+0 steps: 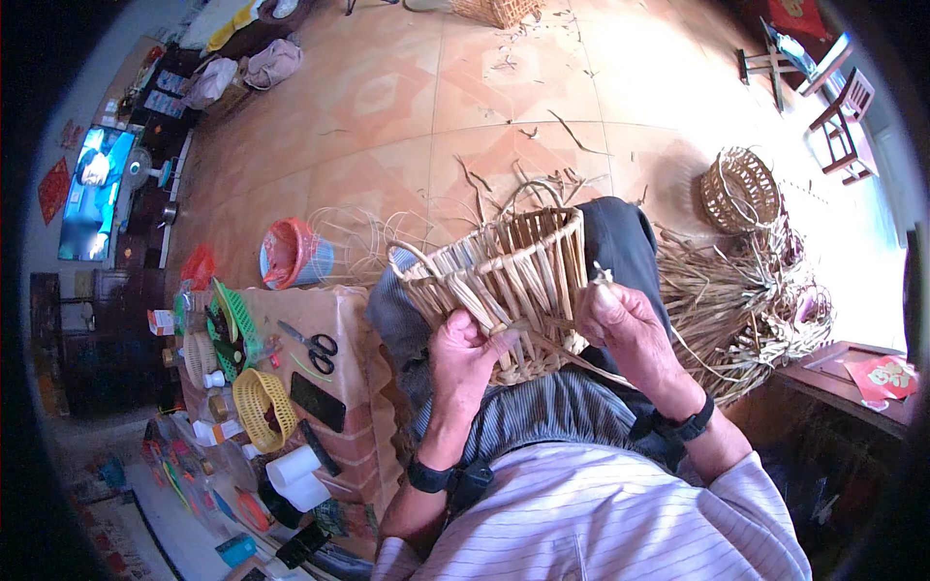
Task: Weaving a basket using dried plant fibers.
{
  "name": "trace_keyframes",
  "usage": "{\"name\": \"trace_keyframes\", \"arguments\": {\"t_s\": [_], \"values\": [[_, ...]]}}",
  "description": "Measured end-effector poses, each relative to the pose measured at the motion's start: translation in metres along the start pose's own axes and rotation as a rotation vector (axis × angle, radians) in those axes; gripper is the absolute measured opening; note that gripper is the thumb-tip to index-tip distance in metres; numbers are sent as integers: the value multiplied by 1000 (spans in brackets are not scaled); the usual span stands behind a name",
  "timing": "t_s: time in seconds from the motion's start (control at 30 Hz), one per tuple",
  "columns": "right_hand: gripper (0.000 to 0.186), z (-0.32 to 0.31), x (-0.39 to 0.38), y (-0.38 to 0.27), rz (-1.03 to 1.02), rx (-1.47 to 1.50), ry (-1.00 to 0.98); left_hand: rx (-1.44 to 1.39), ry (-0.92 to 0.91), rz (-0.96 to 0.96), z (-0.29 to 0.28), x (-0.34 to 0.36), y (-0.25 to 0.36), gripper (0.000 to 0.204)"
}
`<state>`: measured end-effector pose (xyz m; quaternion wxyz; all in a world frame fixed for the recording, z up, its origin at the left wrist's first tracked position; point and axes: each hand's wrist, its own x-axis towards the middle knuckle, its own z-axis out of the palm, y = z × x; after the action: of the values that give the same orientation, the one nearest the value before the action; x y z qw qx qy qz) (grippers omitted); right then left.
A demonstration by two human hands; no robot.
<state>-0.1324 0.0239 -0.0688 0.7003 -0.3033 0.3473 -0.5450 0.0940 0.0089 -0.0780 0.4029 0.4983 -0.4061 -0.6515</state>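
Observation:
A half-woven basket (523, 254) of dry tan plant stalks lies tilted across my lap, its opening facing away and a looped handle at its left. My left hand (463, 353) is closed on the basket's near side, with the thumb pressed on a flat strip (557, 341) running to the right. Close to the basket's right side, my right hand (625, 320) is closed in a pinch, a pale strand end showing above the fingers. Its palm side is hidden. A loose strand (699, 358) trails below my right wrist.
Dry stalks (722, 310) are heaped on the right, with a finished-looking basket (741, 189) behind them. At left, a table (354, 387) bears scissors (312, 346), a phone (318, 401), a yellow basket (254, 412) and a green tray (232, 334). A bucket (315, 261) stands beyond it.

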Motion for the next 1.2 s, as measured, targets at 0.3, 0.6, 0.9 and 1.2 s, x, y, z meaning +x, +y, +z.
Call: {"name": "trace_keyframes", "arguments": {"t_s": [0.3,0.6,0.9,1.2], "values": [[42,-34,20,-6,159,70,84,172,-9,-40,0,0,7,35],[19,-37,2,-21,125,-452,-2,4,-115,-110,13,5,18,43],[24,-17,-5,-39,-507,-1506,103,-5,-67,-77,19,8,12,44],[33,12,-12,-4,-607,-1391,25,-109,-111,-157,18,13,19,50]]}}
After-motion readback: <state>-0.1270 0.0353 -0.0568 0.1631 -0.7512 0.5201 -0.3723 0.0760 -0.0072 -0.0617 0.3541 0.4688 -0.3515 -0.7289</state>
